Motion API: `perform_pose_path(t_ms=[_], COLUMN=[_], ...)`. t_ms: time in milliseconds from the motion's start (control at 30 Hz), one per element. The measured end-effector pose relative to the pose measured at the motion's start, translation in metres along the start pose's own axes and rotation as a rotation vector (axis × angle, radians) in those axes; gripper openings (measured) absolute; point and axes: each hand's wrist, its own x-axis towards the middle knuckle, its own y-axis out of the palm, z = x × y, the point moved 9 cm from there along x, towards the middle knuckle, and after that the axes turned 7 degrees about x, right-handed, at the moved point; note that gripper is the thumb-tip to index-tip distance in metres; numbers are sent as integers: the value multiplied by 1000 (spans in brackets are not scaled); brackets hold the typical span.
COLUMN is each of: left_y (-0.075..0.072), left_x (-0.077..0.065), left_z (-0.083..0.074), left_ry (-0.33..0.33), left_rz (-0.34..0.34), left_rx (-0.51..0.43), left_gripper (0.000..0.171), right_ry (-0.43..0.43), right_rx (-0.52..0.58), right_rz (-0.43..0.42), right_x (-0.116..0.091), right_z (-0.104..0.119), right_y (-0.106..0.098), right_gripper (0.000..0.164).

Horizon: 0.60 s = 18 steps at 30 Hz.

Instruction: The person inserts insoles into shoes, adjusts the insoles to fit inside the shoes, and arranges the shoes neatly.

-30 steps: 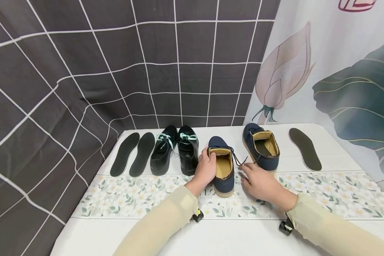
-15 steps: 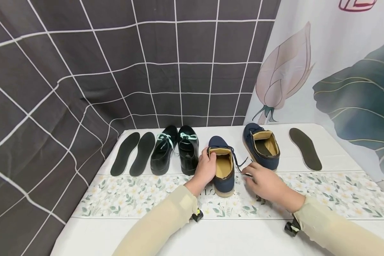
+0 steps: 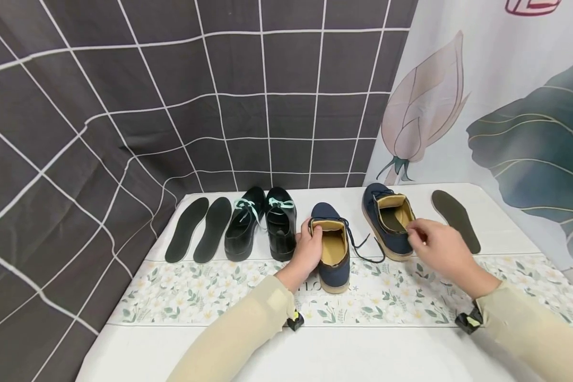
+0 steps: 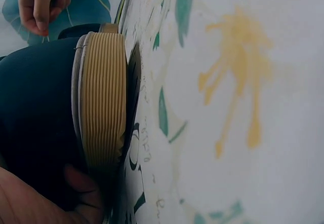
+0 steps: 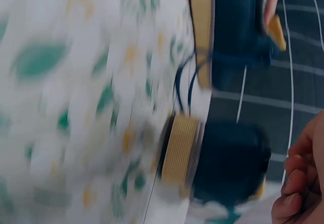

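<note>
My left hand [image 3: 307, 253] grips a navy shoe [image 3: 334, 278] by its left side, thumb over the opening's edge and the other fingers mostly hidden. Its tan inside shows. An untied dark shoelace [image 3: 370, 260] trails from it onto the cloth at the right. My right hand [image 3: 441, 249] hovers by the heel of a second navy shoe [image 3: 395, 243], which has a dark insole [image 3: 390, 216] inside and its lace tied. In the right wrist view, the loosely curled right fingers [image 5: 293, 183] appear apart from that shoe, with nothing seen in them.
A loose dark insole [image 3: 451, 209] lies at the right. Two black insoles, the outer [image 3: 186, 231] and the inner [image 3: 212, 231], lie left of two black shoes [image 3: 241, 244] with mint laces. A grey gridded curtain [image 3: 229, 116] hangs behind the table [image 3: 344, 355].
My right hand has let go of the navy shoe's lace and moved right to the second shoe's heel. The lace now lies on the cloth. The left hand keeps its grip.
</note>
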Motion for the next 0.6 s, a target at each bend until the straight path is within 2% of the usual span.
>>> perform_pose_path(t_ms=[100,233,433,600], left_y=[0,1,0,1], left_x=[0,-1,-1,-2], left_z=[0,0,-2,-6], left_ry=[0,3,25,64], left_rz=[-10,-14,-10,13], left_rx=[-12,12,113,183], left_gripper=[55,55,57,58], right_ry=[68,203,340,444], right_rx=[-20,-38,-83,-143], right_rz=[-45,-33,112,239], right_x=[2,3,-3,-15], right_z=[-25,-64,-120,-161], right_y=[-12,-19,-15,-8], right_gripper=[17,21,33,60])
